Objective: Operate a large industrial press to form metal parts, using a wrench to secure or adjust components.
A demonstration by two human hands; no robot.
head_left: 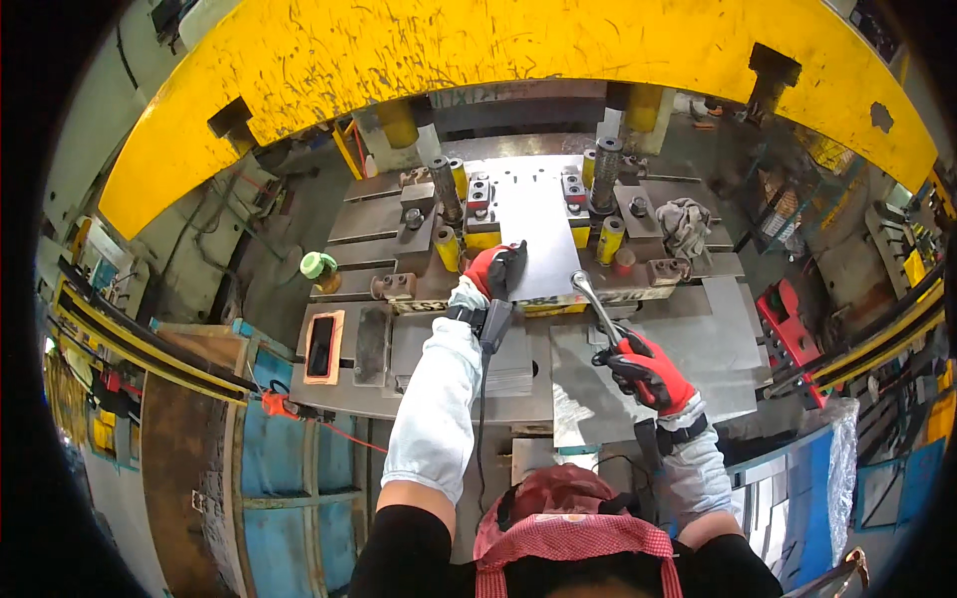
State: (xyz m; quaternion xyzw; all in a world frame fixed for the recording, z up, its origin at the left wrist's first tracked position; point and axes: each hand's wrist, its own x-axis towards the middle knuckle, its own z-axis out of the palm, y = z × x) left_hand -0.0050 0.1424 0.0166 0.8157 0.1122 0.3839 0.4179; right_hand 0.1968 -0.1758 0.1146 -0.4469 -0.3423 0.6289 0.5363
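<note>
A bright flat metal sheet (pixel 538 224) lies lengthwise in the die (pixel 483 239), between the guide posts. My left hand (pixel 498 269), in a red and black glove, is at the sheet's near left edge. Its fingers are curled against that edge, and their undersides are hidden. In my gloved right hand (pixel 650 374) is a long metal hand tool (pixel 598 307) with a round head, its exact kind unclear. That head rests at or just over the sheet's near right corner. My right fingers wrap round the tool's dark handle end.
A yellow press beam (pixel 478 50) arches across the far side. Stacked metal sheets (pixel 513 364) lie nearer me, beside a phone (pixel 320 346). More sheet metal (pixel 688 344) covers the right table. A grey rag (pixel 685 227), green-capped bottle (pixel 317 266) and red device (pixel 788 324) stand around.
</note>
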